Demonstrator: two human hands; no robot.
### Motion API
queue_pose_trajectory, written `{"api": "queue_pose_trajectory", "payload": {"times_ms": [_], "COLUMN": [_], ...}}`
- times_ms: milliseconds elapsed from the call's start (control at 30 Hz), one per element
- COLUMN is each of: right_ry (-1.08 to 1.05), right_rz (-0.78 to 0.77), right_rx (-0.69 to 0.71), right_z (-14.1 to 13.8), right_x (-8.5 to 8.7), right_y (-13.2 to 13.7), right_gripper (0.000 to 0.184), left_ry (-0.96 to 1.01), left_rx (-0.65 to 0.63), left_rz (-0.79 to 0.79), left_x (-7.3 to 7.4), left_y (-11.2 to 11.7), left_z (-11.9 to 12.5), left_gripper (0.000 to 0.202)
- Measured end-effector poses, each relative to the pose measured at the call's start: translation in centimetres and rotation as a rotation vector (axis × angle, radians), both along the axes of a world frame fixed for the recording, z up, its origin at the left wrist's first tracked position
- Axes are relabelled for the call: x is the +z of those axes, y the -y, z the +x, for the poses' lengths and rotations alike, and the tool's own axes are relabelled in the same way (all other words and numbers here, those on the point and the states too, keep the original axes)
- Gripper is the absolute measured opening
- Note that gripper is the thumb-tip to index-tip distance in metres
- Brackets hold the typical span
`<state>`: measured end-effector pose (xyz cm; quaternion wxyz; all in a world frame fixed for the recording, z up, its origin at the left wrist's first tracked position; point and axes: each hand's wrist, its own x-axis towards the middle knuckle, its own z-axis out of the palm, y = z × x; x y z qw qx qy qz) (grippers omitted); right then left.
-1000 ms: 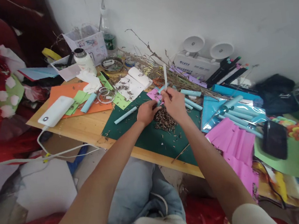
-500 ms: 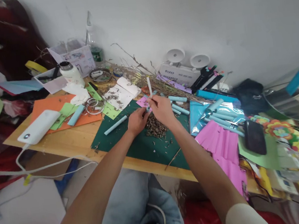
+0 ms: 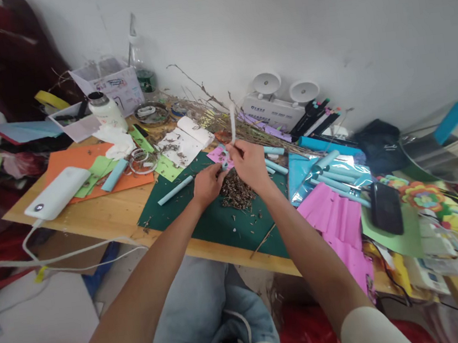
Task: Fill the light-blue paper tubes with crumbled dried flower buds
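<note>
My right hand point(image 3: 248, 162) is closed in a pinch on a thin white strip point(image 3: 233, 125), which stands up above the fingers. Just to its left, my left hand point(image 3: 208, 185) has its fingertips closed on a small light-blue rolled tube point(image 3: 225, 165), mostly hidden by the fingers. Both hands are over a dark green cutting mat point(image 3: 202, 222). Beneath and between them lies a heap of brown dried plant bits point(image 3: 236, 191). A pink paper piece point(image 3: 215, 155) lies behind the fingertips. Another light-blue tube point(image 3: 175, 190) rests on the mat left of my left hand.
A white power bank point(image 3: 58, 192), orange paper point(image 3: 60, 159) and a white bottle point(image 3: 107, 111) stand or lie left. Dry twigs point(image 3: 208, 104) and a white twin-lamp device point(image 3: 271, 110) line the wall. Pink crepe paper point(image 3: 335, 219) and a black phone point(image 3: 386, 209) lie right.
The white strip in my right hand has tilted slightly to the right. My hands stay close together over the mat, and the whole view has shifted a little.
</note>
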<state>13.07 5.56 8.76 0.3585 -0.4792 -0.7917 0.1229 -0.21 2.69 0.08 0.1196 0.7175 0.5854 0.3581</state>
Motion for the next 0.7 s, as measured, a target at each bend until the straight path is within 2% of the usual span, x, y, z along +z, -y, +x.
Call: {"api": "queue_pose_trajectory", "payload": {"times_ms": [133,467,700], "right_ry": [0.027,-0.057,-0.035], "right_rz": [0.016,-0.035,-0.002], "right_rx": [0.0,-0.05,-0.022], "right_z": [0.06,0.04,-0.44], "right_x": [0.08,-0.39,0.22], "right_y": [0.04,0.29,0.43], "right_gripper": [0.032,0.029,0.033], "left_ry": [0.001,0.017,0.034], "left_rx": [-0.009,-0.017,-0.002], "left_rz": [-0.022,-0.011,-0.018], "left_x": [0.24,-0.07,-0.21], "left_y": [0.07,0.01,-0.13], "left_z": [0.07,0.02,0.01], "left_gripper": [0.018,0.022,0.021]}}
